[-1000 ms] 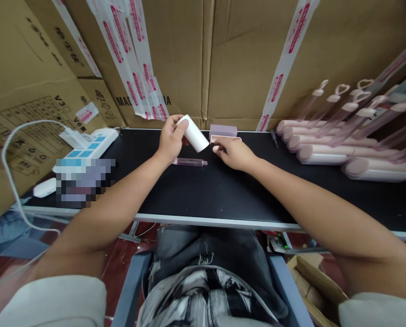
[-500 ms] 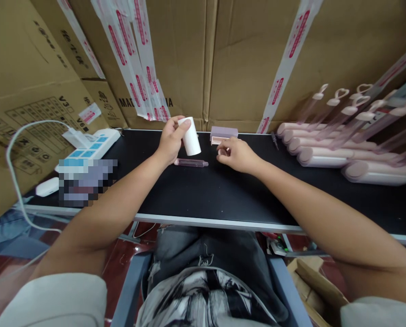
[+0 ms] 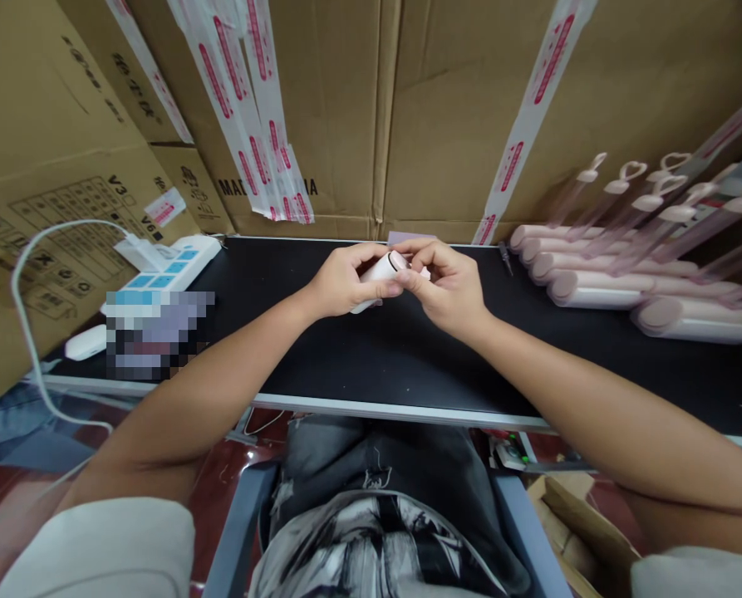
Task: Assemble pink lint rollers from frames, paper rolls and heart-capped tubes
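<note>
Over the middle of the black table, my left hand (image 3: 338,282) is wrapped around a white cylinder (image 3: 378,272), now tilted with one end toward the right. At that end sits a round pink cap (image 3: 399,260) with a dark ring beside it. My right hand (image 3: 456,286) is closed, its thumb and fingers pinching the cap against the cylinder. Whether the cap is fully seated I cannot tell. Behind my right hand, part of a lavender box (image 3: 411,237) shows. The clear pink tube on the table is mostly hidden by my hands.
Several pale pink cylinders (image 3: 598,286) with clear tubes and heart-shaped loops lie at the right. A small dark screwdriver-like tool (image 3: 506,258) is beside them. At the left are a power strip (image 3: 174,270) and white cable (image 3: 18,274). Cardboard (image 3: 451,108) walls the back edge.
My left hand has tipped the white cylinder and brought it right. My right hand has moved in with the pink cap to the cylinder's end, so the hands now meet.
</note>
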Demonstrator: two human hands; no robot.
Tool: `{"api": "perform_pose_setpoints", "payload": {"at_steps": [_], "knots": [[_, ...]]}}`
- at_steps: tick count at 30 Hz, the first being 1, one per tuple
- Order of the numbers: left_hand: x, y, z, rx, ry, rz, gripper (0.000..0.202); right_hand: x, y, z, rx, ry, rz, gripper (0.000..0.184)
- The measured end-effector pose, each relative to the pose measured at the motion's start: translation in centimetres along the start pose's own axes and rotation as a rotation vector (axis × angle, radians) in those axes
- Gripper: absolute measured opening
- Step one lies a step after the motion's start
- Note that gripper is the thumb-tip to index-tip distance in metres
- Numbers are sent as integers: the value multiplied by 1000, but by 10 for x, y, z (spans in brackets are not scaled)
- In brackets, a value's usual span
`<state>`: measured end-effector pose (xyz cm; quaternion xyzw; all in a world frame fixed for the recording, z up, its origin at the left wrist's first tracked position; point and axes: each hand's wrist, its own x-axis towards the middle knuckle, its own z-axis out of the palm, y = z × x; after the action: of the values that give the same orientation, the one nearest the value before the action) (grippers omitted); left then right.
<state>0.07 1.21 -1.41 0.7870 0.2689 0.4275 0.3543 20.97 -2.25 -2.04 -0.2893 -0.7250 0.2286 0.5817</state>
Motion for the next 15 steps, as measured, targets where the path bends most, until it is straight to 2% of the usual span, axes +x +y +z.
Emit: {"api": "perform_pose_setpoints", "payload": {"at_steps": [5, 9, 13, 15], "knots": [[0, 2, 0, -40, -9, -14, 59, 0, 8, -5, -54, -81, -5, 40], [-2, 5, -1, -144, 1, -87, 59, -1, 7, -12, -136, -145, -93, 32], [0, 3, -5, -124, 24, -86, 66, -4, 1, -12, -271, 4, -92, 62], [1, 0, -6, -96, 60, -47, 73, -5, -2, -10, -291, -2, -93, 71]]}}
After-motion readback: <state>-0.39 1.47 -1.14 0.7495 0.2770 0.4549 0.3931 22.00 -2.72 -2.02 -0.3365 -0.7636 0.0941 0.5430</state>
